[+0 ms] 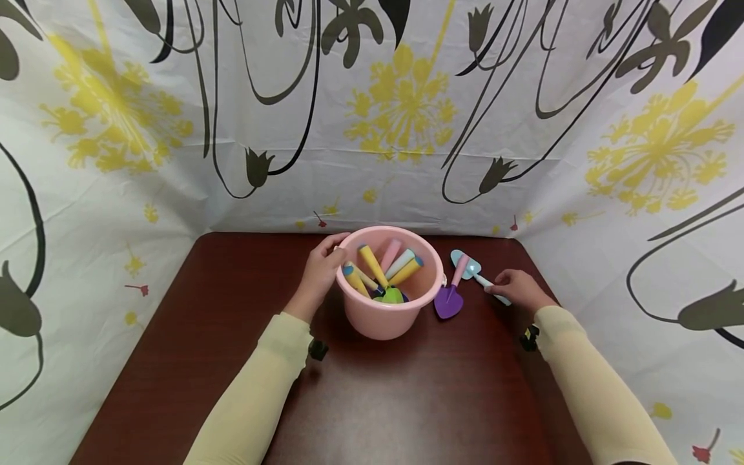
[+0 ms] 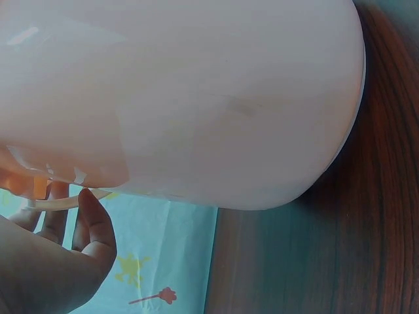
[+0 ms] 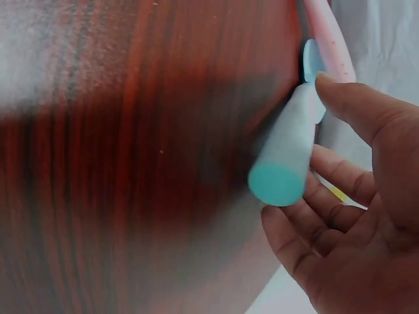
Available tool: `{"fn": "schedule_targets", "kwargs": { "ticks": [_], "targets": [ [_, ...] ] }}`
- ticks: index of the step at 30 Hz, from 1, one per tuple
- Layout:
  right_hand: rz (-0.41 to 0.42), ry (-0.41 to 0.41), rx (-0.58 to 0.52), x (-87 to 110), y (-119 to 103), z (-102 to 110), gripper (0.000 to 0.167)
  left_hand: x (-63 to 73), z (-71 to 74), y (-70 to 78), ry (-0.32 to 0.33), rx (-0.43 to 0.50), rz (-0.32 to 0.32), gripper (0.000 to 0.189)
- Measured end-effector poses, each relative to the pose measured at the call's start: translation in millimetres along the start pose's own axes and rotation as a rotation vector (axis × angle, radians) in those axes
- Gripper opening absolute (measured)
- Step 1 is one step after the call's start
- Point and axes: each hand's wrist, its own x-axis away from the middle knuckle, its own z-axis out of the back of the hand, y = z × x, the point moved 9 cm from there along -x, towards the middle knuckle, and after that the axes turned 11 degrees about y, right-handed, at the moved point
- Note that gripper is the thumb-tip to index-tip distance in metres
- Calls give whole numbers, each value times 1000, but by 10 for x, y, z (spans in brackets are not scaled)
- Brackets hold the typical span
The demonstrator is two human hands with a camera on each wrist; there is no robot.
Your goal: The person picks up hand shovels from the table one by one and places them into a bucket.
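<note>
A pink bucket [image 1: 380, 323] stands on the table with several toy garden tools in it, their yellow, pink and pale blue handles pointing up. One yellow-handled tool has a green end [image 1: 392, 296]. My left hand [image 1: 320, 274] grips the bucket's left rim; in the left wrist view its fingers curl by the pale bail handle [image 2: 59, 204]. To the right lies a light blue toy shovel [image 3: 288, 144], and my right hand [image 1: 520, 289] holds its handle between thumb and fingers. A purple toy shovel [image 1: 449, 303] with a pink handle lies beside the bucket, its handle over the blue blade.
The dark red-brown table [image 1: 418, 400] has its back edge against a white hanging cloth [image 1: 325, 129] with yellow and grey flower prints. The same cloth hangs at both sides. Below each sleeve cuff sits a small dark wrist camera [image 1: 318, 349].
</note>
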Motion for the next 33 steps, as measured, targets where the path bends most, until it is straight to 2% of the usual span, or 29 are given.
{"fn": "schedule_targets", "kwargs": {
  "ticks": [5, 14, 26, 33],
  "targets": [
    [-16, -34, 9, -16, 48, -93, 45, -10, -3, 0, -6, 8, 2, 40],
    [-3, -18, 10, -14, 66, -133, 32, -23, -8, -18, -2, -4, 0, 39],
    [-85, -14, -171, 41, 78, -150, 33, -17, -5, -10, -4, -3, -4, 39],
    [-105, 77, -225, 59, 27, -45, 38, -13, -2, 8, -14, -5, -23, 40]
  ]
}}
